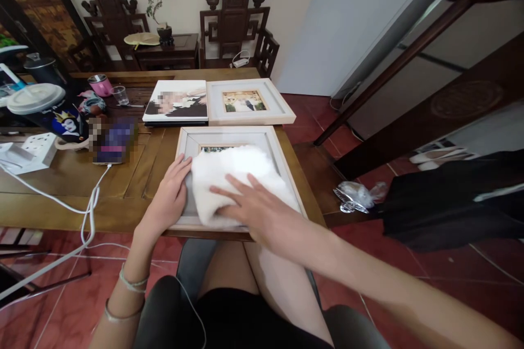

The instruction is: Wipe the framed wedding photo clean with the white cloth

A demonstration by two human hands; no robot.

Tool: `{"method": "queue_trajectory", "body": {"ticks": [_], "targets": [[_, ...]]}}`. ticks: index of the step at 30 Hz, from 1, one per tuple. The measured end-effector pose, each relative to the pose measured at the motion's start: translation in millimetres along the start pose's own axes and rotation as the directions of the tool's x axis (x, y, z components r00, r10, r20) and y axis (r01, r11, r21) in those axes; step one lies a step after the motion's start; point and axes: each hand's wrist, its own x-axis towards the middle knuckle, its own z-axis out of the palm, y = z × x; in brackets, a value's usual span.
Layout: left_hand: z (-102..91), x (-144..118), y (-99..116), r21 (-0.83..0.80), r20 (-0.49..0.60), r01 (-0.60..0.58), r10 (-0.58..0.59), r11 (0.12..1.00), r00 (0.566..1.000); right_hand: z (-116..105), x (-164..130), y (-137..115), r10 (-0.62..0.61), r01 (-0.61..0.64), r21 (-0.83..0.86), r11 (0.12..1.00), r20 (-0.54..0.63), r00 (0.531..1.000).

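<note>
Right hand flat on white cloth, perhaps pressing.

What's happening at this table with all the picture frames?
A seated person presses a white fluffy cloth onto the glass of a picture frame lying flat at the near edge of the wooden table. The right hand lies flat on the cloth, while the left hand rests on the frame's left side. A second frame and a photo print lie just beyond.
</note>
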Motion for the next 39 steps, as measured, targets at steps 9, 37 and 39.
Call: {"method": "queue_trajectory", "body": {"ticks": [9,37,39], "targets": [[1.6,-1.4,-1.6,0.005,-0.002,-0.023,0.023,1.000,1.000,9.5,10.1,25.0,0.105,-0.111,-0.020,0.994,-0.196,0.975],[0.8,-1.2,-1.8,0.020,-0.007,-0.023,0.023,1.000,1.000,-6.4,-19.4,-13.3,-0.012,0.012,0.066,0.998,-0.007,1.000],[0.7,-1.0,-2.1,0.013,-0.003,-0.019,0.020,1.000,1.000,-5.9,-25.1,-19.6,-0.065,0.067,0.085,0.994,-0.020,0.998]]}}
